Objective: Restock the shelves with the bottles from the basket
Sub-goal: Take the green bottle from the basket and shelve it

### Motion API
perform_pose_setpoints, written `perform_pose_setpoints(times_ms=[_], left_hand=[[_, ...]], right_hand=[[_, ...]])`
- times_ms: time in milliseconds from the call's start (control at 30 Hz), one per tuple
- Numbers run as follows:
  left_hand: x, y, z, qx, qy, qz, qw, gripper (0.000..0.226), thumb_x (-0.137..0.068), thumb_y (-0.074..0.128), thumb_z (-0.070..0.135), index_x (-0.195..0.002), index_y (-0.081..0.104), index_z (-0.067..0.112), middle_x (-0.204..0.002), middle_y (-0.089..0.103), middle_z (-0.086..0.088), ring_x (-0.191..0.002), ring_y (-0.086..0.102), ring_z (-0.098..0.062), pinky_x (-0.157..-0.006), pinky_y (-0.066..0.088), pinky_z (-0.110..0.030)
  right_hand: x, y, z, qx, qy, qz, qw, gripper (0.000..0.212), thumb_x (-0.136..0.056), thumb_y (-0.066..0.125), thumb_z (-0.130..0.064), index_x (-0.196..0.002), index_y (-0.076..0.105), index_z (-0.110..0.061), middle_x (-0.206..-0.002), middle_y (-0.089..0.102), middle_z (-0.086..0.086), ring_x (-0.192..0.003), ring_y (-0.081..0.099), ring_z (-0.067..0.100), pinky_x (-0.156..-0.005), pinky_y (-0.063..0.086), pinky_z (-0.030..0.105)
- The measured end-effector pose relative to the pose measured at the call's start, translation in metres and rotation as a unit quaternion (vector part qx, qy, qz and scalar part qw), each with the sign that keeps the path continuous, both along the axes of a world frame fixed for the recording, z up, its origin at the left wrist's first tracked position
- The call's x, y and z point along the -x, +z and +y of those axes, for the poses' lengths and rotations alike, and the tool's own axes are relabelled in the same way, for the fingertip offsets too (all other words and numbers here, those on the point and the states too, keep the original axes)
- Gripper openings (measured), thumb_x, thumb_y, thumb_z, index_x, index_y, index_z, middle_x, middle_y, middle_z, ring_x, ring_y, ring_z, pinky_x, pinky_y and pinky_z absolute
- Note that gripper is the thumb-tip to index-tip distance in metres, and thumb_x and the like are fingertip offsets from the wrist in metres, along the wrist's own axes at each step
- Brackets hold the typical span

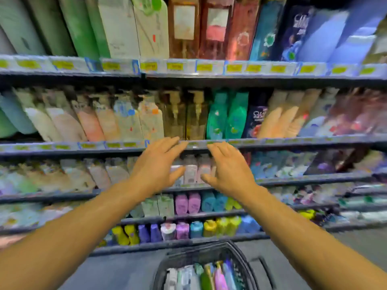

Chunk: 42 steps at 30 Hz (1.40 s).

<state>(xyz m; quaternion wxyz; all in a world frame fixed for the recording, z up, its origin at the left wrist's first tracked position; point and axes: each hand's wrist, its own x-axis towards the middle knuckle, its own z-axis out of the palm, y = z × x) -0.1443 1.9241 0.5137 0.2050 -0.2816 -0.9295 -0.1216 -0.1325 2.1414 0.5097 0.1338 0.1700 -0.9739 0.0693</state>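
Observation:
Both my hands are raised in front of the shelves, empty, with fingers spread. My left hand (156, 164) and my right hand (227, 166) flank a few small pale pink and white bottles (193, 172) on the third shelf, without touching them as far as I can tell. Their fingertips reach up to the shelf edge (194, 144) above. Below, on the floor, stands a dark basket (240, 260) holding several bottles (211, 277) in green, pink, white and blue. The picture is blurred by motion.
Shelves packed with shampoo and soap bottles fill the view: tall pump bottles (184, 116) in the middle row, small coloured bottles (182, 230) on the lowest rows. Yellow price tags (174, 66) line the shelf edges. Grey floor (125, 268) lies around the basket.

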Motion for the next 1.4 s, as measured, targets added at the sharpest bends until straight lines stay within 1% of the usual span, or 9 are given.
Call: perform_pose_setpoints(times_ms=[200,333,433,500,700,867,1033,1133,1400], left_hand=[[-0.037,-0.117,0.038,0.025,-0.023,-0.142,0.989,0.063,-0.077,0.069,0.032,-0.133,0.061,0.004,-0.135,0.058,-0.023,-0.120,0.058,-0.043,-0.104,0.043,-0.054],[-0.054,-0.187,0.052,0.043,-0.041,-0.198,0.978,0.062,-0.073,0.085,0.023,-0.128,0.064,0.003,-0.129,0.062,-0.022,-0.117,0.061,-0.042,-0.100,0.046,-0.056],[-0.063,-0.241,0.055,0.048,-0.058,-0.263,0.962,0.063,-0.078,0.082,0.024,-0.134,0.059,0.004,-0.137,0.057,-0.021,-0.123,0.056,-0.042,-0.102,0.046,-0.056],[-0.067,-0.277,0.056,0.049,-0.069,-0.295,0.952,0.061,-0.083,0.076,0.026,-0.137,0.056,0.005,-0.141,0.054,-0.020,-0.127,0.053,-0.041,-0.105,0.043,-0.054],[-0.072,-0.385,0.064,0.062,-0.069,-0.361,0.928,0.060,-0.078,0.071,0.026,-0.131,0.061,0.001,-0.131,0.059,-0.025,-0.117,0.059,-0.046,-0.099,0.046,-0.059],[-0.071,-0.469,0.070,0.078,-0.090,-0.390,0.913,0.056,-0.074,0.081,0.016,-0.124,0.065,-0.003,-0.125,0.062,-0.028,-0.110,0.063,-0.048,-0.096,0.048,-0.062],[-0.074,-0.550,0.063,0.091,-0.069,-0.465,0.878,0.065,-0.087,0.074,0.027,-0.145,0.049,0.012,-0.148,0.047,-0.015,-0.135,0.045,-0.037,-0.113,0.035,-0.048],[-0.076,-0.587,0.059,0.087,-0.058,-0.513,0.852,0.066,-0.092,0.066,0.033,-0.151,0.040,0.020,-0.153,0.041,-0.006,-0.139,0.038,-0.029,-0.114,0.033,-0.042],[-0.077,-0.634,0.058,0.052,-0.040,-0.549,0.833,0.064,-0.091,0.065,0.034,-0.149,0.041,0.021,-0.148,0.047,-0.001,-0.131,0.044,-0.026,-0.104,0.036,-0.033]], right_hand=[[-0.045,-0.124,0.047,0.027,-0.031,-0.155,0.987,0.077,-0.082,0.068,-0.048,-0.144,0.043,-0.009,-0.139,0.050,0.009,-0.130,0.043,0.030,-0.110,0.031,0.039],[-0.074,-0.203,0.067,0.060,-0.068,-0.250,0.964,0.076,-0.084,0.068,-0.045,-0.146,0.040,-0.011,-0.141,0.049,0.006,-0.132,0.042,0.028,-0.110,0.029,0.035],[-0.095,-0.261,0.073,0.095,-0.099,-0.311,0.940,0.067,-0.084,0.068,-0.043,-0.140,0.047,-0.011,-0.130,0.055,0.007,-0.123,0.048,0.030,-0.102,0.038,0.036],[-0.107,-0.300,0.075,0.105,-0.117,-0.355,0.922,0.072,-0.084,0.070,-0.043,-0.144,0.044,-0.011,-0.137,0.052,0.008,-0.128,0.046,0.030,-0.107,0.036,0.035],[-0.139,-0.415,0.075,0.157,-0.189,-0.449,0.859,0.068,-0.085,0.070,-0.038,-0.142,0.044,-0.009,-0.134,0.052,0.017,-0.122,0.050,0.037,-0.098,0.044,0.041],[-0.154,-0.507,0.067,0.196,-0.256,-0.493,0.808,0.065,-0.085,0.070,-0.036,-0.138,0.045,-0.009,-0.133,0.051,0.015,-0.121,0.052,0.034,-0.095,0.046,0.041],[-0.160,-0.595,0.044,0.229,-0.308,-0.510,0.769,0.063,-0.085,0.071,-0.033,-0.138,0.044,-0.012,-0.129,0.054,0.010,-0.116,0.055,0.032,-0.088,0.046,0.040],[-0.162,-0.640,0.029,0.272,-0.327,-0.516,0.743,0.069,-0.085,0.070,-0.025,-0.145,0.039,-0.014,-0.133,0.053,0.009,-0.120,0.052,0.030,-0.092,0.046,0.040],[-0.162,-0.688,0.009,0.249,-0.394,-0.420,0.779,0.052,-0.088,0.066,-0.013,-0.138,0.052,-0.006,-0.124,0.058,0.017,-0.113,0.052,0.037,-0.094,0.044,0.044]])
